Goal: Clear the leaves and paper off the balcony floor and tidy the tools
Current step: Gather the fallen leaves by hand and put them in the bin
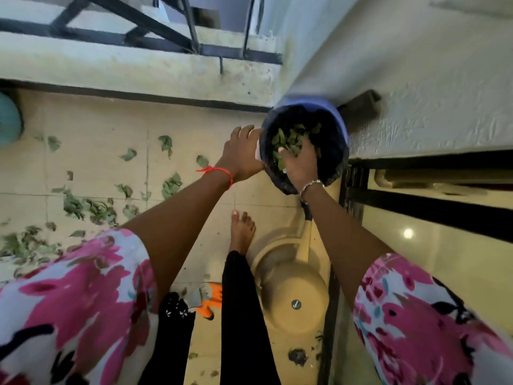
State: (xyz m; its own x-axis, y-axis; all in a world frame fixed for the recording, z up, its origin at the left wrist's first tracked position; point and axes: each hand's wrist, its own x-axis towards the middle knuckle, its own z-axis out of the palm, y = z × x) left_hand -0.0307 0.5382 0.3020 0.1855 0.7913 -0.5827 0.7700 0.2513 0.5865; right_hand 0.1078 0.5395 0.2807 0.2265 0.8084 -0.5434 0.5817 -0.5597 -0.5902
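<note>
A blue bin (pixel 337 112) lined with a black bag stands in the corner by the wall, partly filled with green leaves (pixel 291 134). My left hand (pixel 241 154) grips the bin's left rim, with something white showing beside its palm. My right hand (pixel 301 165) is inside the bin's mouth, palm down, its fingers curled on a bunch of leaves. Several loose leaves (pixel 88 209) lie scattered over the tiled floor at the left. A beige dustpan (pixel 291 287) lies on the floor beside my bare foot (pixel 243 232).
A low parapet with black railings (pixel 166 37) bounds the balcony at the top. A black sliding-door track (pixel 416 195) runs at the right. An orange object (pixel 212 301) lies near my legs. A teal container (pixel 8 120) sits at the left edge.
</note>
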